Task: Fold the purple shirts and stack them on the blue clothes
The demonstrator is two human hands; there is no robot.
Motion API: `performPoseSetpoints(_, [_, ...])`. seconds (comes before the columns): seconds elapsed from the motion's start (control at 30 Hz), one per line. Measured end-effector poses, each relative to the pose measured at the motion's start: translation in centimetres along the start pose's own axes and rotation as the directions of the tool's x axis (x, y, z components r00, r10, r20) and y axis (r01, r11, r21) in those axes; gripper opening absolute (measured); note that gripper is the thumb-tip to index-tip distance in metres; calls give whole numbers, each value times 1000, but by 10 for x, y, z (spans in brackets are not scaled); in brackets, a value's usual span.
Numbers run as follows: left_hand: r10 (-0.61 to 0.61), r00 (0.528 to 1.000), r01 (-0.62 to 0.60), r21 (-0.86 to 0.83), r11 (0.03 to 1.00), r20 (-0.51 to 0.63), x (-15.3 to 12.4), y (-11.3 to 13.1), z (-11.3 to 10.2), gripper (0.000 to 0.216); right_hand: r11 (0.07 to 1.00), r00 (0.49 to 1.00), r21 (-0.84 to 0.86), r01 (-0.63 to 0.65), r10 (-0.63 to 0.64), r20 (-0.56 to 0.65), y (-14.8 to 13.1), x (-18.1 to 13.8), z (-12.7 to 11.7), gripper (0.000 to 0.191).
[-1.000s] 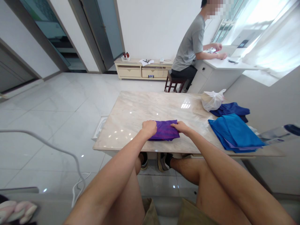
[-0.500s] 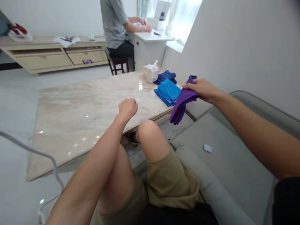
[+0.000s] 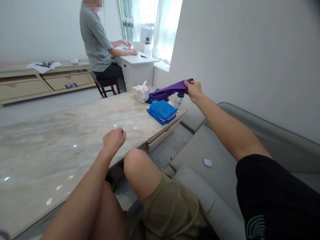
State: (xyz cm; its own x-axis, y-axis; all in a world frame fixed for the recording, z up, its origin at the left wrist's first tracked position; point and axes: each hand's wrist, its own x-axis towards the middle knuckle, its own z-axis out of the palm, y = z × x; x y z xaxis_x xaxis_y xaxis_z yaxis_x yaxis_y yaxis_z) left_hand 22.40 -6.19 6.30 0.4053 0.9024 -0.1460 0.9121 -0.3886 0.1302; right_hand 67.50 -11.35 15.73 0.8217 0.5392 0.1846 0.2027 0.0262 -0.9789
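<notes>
My right hand (image 3: 193,90) pinches one end of a folded purple cloth (image 3: 172,89). The cloth stretches leftward from my fingers, its far end over a dark blue cloth (image 3: 150,98) at the table's far right. Just below lies a folded bright blue cloth (image 3: 161,110) with a lilac layer showing at its edge. A clear bottle (image 3: 178,101) with a dark blue cap stands behind it, under the hand. My left hand (image 3: 114,140) is closed in a fist above the near edge of the marble table (image 3: 82,123), with no object showing in it.
A tied white plastic bag (image 3: 141,92) sits beside the cloths. Below the tabletop a drawer (image 3: 163,136) juts out slightly. To the right is a grey sofa (image 3: 195,143) with a small white case (image 3: 207,162). A person (image 3: 96,40) sits at a white desk (image 3: 140,60) beyond.
My right hand has carried the purple cloth away from me, from beside the table edge to over the dark blue cloth. The view has turned right. My left hand stays in a fist.
</notes>
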Motion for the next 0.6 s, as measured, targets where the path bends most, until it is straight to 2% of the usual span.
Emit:
performPoseSetpoints(0.1, [-23,1000,23,6,1000,0,3,-3,0,48,976,980,-86,-201,201,-11,33,-10,13,20])
performPoseSetpoints(0.17, [-27,1000,27,17,999,6,5,-4,1,48,930,945,-178,-322,326,-8,66,-33,13,18])
performPoseSetpoints(0.23, [-23,1000,23,27,999,8,6,-4,1,47,894,921,-238,-380,390,-8,98,-58,6,14])
performPoseSetpoints(0.33, [-8,1000,8,44,999,-7,8,-3,1,48,859,902,-304,-412,432,-2,133,-81,-10,11])
performPoseSetpoints(0.4, [1,1000,0,57,998,-16,9,-1,0,48,847,901,-344,-406,434,4,145,-82,-17,13])
performPoseSetpoints(0.5, [12,1000,-10,88,996,-21,11,3,-1,48,844,923,-406,-350,385,6,149,-67,-18,13])
performPoseSetpoints(0.6, [31,999,-29,116,993,-20,14,5,-3,49,841,951,-471,-265,310,19,147,-43,-2,6])
